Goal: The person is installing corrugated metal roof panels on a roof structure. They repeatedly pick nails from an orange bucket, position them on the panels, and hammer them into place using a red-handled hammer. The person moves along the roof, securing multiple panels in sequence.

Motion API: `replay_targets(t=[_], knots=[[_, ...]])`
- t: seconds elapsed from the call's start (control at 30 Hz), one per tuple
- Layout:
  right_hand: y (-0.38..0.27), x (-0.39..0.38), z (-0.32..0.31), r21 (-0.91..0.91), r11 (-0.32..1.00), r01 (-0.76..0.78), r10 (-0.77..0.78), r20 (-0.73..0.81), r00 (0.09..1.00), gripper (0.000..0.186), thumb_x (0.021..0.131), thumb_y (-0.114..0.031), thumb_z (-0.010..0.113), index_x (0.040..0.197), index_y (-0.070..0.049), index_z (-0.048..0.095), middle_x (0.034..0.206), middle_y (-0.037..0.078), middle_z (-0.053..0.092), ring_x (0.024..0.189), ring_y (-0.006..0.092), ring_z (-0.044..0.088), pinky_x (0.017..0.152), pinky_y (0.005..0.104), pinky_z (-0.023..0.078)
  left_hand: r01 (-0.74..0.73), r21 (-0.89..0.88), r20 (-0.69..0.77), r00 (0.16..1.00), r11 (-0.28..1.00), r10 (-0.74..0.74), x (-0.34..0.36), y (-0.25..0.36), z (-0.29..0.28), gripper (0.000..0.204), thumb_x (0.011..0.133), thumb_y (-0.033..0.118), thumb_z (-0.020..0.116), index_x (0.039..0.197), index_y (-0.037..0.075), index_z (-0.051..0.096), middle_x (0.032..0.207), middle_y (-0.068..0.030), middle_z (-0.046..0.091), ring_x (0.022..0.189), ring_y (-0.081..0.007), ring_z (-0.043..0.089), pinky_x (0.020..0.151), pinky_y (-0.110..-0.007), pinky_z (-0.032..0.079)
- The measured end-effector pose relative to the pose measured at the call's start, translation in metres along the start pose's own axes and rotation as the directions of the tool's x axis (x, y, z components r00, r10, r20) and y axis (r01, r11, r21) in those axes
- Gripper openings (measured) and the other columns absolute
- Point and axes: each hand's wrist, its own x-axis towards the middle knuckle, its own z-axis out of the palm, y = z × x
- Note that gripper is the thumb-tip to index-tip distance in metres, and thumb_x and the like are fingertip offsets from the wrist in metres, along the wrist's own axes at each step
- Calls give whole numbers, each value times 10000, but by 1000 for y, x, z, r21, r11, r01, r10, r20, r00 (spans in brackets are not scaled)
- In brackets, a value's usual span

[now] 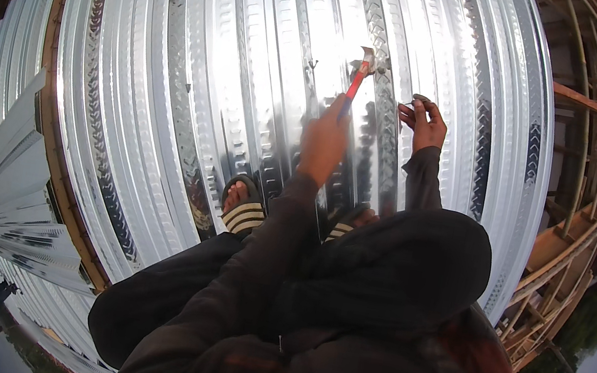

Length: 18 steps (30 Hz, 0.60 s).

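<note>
Hammer work on ribbed metal, part-way by my judgement.
Hands apart: left hand [323, 146] wrapped round the hammer [358, 80], right hand [430, 129] pinching a small dark piece [422, 98] (too small to name). Sheeting [258, 47] already laid under and beyond both hands; the piece sits in the fingers, unset, so that much seems left; glare hides what is fastened. Sheeting: mirror-bright silver, long ribs, herringbone-like bands. Hammer: slim red shaft, hooked head beyond the left hand. Striped sandals [244, 217] nearer the body; rough poles [583, 146] well right of the right hand.
</note>
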Motion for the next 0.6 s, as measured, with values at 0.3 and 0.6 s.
replay_targets(t=[0.3,0.6], knots=[[53,115,103,-471,269,840,-521,663,538,207,966,-243,708,1063,-66,752,977,89,759,909,233,736,814,347,566,228,-438,-171,929,870,-329,-10,-11,-54,336,1005,236,631,1228,-15,653,791,-104,677,660,-146,627,629,-334,506],[67,144,129,-330,272,904,-369,832,415,177,980,-212,637,1022,-66,727,1036,67,713,927,281,694,821,366,544,247,-540,-181,900,805,-397,-24,-25,-58,323,1011,238,651,1198,-25,656,726,-37,634,601,-81,532,562,-293,437]])
